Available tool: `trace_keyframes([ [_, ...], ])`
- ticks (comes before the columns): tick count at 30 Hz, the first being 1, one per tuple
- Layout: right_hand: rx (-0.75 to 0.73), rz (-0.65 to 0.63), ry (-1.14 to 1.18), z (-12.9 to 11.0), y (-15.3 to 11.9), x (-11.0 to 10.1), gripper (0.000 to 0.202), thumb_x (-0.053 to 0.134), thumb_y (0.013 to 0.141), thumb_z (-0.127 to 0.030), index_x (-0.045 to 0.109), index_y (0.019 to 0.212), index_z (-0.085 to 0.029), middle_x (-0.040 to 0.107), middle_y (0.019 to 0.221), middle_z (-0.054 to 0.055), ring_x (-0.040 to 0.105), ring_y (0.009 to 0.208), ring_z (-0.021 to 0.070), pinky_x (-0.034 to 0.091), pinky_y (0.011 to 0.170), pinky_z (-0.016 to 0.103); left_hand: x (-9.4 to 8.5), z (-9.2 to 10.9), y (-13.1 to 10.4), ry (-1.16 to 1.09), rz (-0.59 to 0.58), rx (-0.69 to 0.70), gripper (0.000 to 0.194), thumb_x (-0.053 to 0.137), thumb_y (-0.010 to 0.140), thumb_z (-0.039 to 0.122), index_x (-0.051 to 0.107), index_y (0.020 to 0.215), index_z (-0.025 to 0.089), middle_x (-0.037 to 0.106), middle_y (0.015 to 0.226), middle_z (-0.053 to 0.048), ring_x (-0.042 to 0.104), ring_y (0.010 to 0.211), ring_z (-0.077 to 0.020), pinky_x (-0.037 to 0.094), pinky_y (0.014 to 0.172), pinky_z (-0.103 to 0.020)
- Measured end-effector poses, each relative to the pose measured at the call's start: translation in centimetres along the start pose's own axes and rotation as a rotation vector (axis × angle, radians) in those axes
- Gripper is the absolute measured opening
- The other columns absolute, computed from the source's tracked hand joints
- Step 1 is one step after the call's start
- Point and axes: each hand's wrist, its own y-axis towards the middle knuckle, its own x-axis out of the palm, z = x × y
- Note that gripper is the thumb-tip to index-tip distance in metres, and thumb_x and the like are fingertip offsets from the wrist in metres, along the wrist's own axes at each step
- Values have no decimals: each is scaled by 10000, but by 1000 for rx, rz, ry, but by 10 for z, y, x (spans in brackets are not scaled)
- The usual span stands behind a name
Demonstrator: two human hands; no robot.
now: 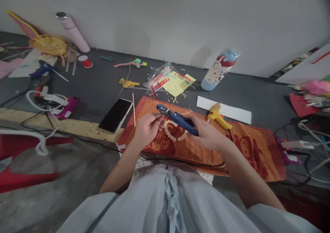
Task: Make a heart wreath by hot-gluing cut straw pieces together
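My right hand point(206, 132) is wrapped round a blue-handled cutter point(177, 118), its head pointing left toward my other hand. Close to that head, my left hand point(148, 128) has thumb and fingers pinched together; what they hold is too small to make out. Beneath both hands, a heart-shaped outline of small pale pieces point(168, 134) lies on the orange-red patterned towel point(206, 154), partly covered by my right hand and the cutter. A yellow glue gun point(219, 116) rests on the towel's far edge, right of my right hand.
A phone point(116, 115) and a thin wooden stick point(133, 109) lie left of the towel. Behind it are pale cut bits point(175, 98), a yellow paper point(177, 84) and a white strip point(224, 109). A bottle point(219, 69) stands at the back; a black cable point(180, 162) crosses the front.
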Motion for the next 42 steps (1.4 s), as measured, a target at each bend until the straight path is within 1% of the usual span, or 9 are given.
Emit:
trace_keyframes([
  [7,19,-18,-14,-3,0,-3,407,483,790,-205,492,1194,-163,669,1117,130,643,980,273,490,840,404,-7,0,-1,178,-23,88,234,541,890,296,714,977,165,692,835,-57,623,587,-111,523,542,-214],
  [12,30,-30,-47,-3,1,-4,388,487,808,-209,496,1193,-160,669,1127,124,647,975,269,477,828,379,-9,2,-1,259,-41,166,222,514,893,237,707,965,153,661,759,-40,636,622,-118,531,564,-208],
  [15,40,-33,-78,-4,1,-4,382,488,822,-230,494,1198,-161,673,1123,122,651,969,275,465,806,369,-10,1,-1,287,-37,140,224,495,899,219,701,958,154,668,771,-34,623,572,-96,519,532,-188],
  [18,62,-42,-92,-5,2,-4,363,497,838,-280,504,1179,-155,676,1097,121,652,957,280,455,794,365,-10,-1,0,300,-37,138,225,496,896,201,708,960,159,665,712,-19,618,565,-89,504,536,-177],
  [20,77,-55,-89,-5,2,-4,372,513,839,-316,509,1174,-154,675,1085,119,649,956,283,451,792,364,-11,-2,1,255,-40,128,218,509,890,207,713,953,158,654,668,-10,613,554,-87,494,528,-175],
  [24,88,-79,-85,-5,3,-5,409,533,836,-359,510,1192,-158,674,1092,118,641,981,289,441,797,362,-10,-4,3,89,-51,23,209,562,868,275,717,918,144,652,637,-10,582,479,-79,447,438,-169],
  [27,83,-76,-101,-4,3,-4,379,535,844,-382,523,1155,-166,685,1053,105,647,942,275,434,769,342,-10,-4,4,24,-52,-19,222,589,849,300,720,920,136,653,639,-14,577,470,-76,438,420,-165],
  [35,89,-31,-267,-6,4,2,261,512,853,-358,538,1039,-177,699,876,74,659,747,234,374,636,290,-11,-7,6,47,-59,8,220,582,856,298,728,914,144,648,634,-12,586,492,-81,464,460,-177],
  [42,124,-13,-334,-6,5,7,250,483,859,-371,556,992,-172,701,824,82,672,737,247,338,607,284,-11,-12,5,148,-69,33,224,535,883,266,715,943,146,650,648,-8,592,497,-88,479,487,-191],
])
